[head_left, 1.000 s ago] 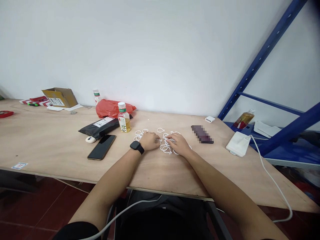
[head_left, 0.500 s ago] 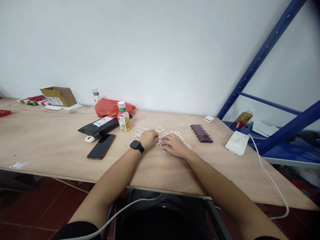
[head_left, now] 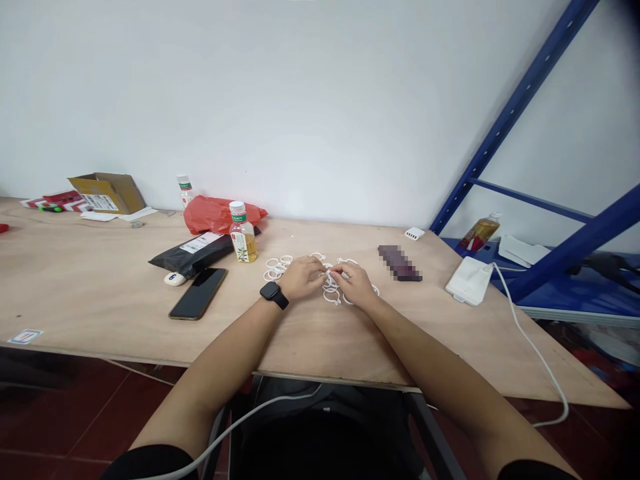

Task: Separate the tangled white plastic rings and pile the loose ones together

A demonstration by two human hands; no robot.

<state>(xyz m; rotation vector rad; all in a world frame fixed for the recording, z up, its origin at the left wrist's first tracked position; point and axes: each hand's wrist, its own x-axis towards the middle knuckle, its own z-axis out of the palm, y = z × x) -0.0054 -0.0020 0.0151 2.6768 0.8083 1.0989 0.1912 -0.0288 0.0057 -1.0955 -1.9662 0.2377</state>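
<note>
Several small white plastic rings lie scattered on the plywood table. My left hand, with a black watch on its wrist, is curled with its fingertips pinched on a white ring. My right hand meets it from the right, fingers also closed on the same ring. Both hands hover just over the ring pile, which they partly hide.
A black phone, a black mailer bag, a yellow drink bottle and a red bag lie to the left. A dark blurred object, a white charger with cable and a blue rack are to the right.
Both hands have lifted from lying flat on the rings and now pinch together at one ring between them. The view has shifted slightly.
</note>
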